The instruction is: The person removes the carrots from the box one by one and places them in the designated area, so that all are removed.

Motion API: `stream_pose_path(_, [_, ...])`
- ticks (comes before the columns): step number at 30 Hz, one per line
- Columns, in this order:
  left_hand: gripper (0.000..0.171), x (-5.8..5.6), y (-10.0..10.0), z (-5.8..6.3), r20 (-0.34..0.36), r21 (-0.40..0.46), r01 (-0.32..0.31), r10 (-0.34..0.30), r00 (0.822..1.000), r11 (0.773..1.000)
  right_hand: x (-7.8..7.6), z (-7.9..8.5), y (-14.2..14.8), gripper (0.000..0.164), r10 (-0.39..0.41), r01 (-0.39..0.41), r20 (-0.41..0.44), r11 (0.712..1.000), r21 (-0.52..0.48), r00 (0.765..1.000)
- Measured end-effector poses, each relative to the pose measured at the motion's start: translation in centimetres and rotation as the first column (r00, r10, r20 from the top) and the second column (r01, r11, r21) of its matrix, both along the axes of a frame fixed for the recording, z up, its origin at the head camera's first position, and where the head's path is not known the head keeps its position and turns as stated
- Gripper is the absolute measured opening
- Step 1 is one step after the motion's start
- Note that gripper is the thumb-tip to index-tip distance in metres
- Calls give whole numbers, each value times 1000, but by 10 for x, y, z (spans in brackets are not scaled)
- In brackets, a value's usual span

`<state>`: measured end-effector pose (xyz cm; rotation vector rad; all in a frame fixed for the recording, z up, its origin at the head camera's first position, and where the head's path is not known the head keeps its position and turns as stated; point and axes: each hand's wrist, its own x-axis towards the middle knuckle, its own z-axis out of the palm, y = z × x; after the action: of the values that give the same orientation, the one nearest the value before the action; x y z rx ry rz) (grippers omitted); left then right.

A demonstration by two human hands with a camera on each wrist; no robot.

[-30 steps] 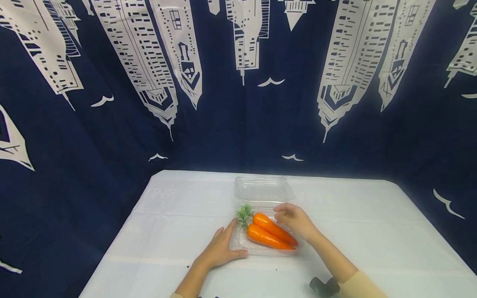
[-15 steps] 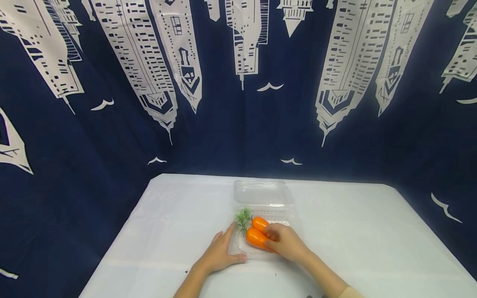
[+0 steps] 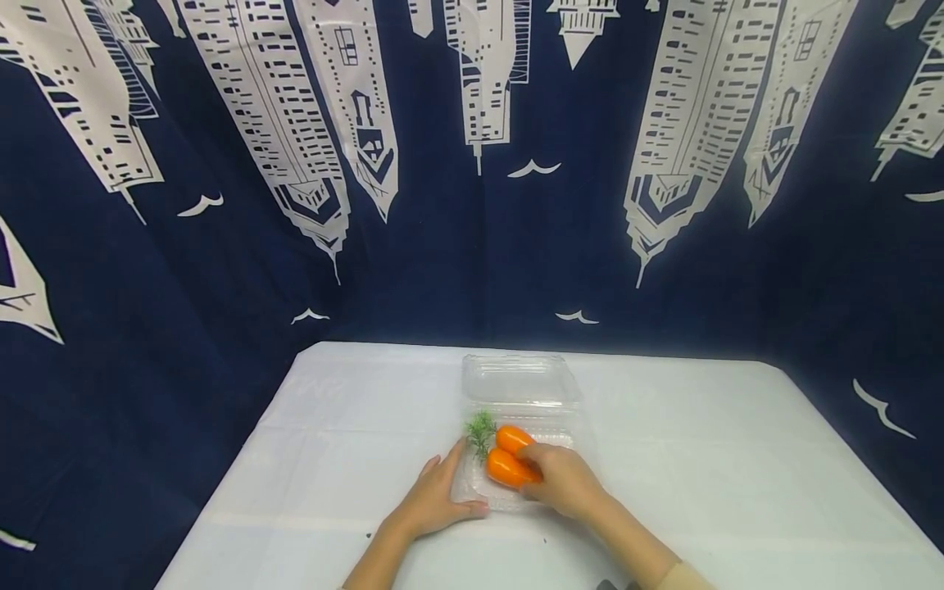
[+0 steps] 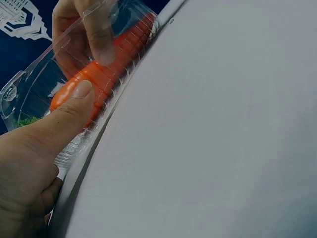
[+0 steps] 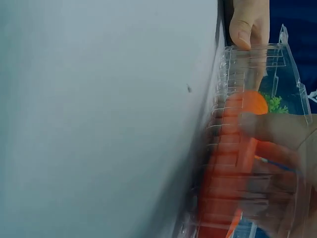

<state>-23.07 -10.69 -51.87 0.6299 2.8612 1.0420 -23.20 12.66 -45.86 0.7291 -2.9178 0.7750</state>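
Note:
A clear plastic clamshell container (image 3: 481,489) lies on the white table with its lid (image 3: 519,381) folded back, away from me. In its base are two glossy orange carrots, the near one (image 3: 509,468) beside the far one (image 3: 514,438). A tuft of green leaves (image 3: 481,434) lies at their thick ends. My right hand (image 3: 566,482) grips the carrots from above, hiding their pointed ends. Around the container's near left corner my left hand (image 3: 433,501) is spread, fingers along the left side. In the left wrist view its thumb (image 4: 74,106) rests straight against the near wall.
The white table (image 3: 723,459) extends to both sides. A dark blue curtain (image 3: 479,254) with a white skyline print hangs behind it. Part of a dark object (image 3: 608,584) shows at the bottom edge by the right forearm. Small dark specks dot the cloth near the container.
My right hand has come down from beyond the carrots and taken hold of them, and they have shifted slightly since. My left hand has stayed at the container's corner.

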Motion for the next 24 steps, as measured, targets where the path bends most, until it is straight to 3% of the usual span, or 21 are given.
stream_pose_path(12, [109, 1, -1, -1, 2, -6, -6, 6, 1000, 1000, -6, -7, 0, 51, 33, -34, 37, 999, 31, 999])
stream_pose_path(18, [109, 1, 0, -2, 2, -2, -7, 7, 1000, 1000, -9, -14, 6, 53, 35, -31, 57, 997, -73, 998])
stream_pose_path(24, [109, 2, 0, -1, -5, -5, -7, 7, 1000, 1000, -9, -14, 9, 48, 80, -63, 71, 976, -211, 994])
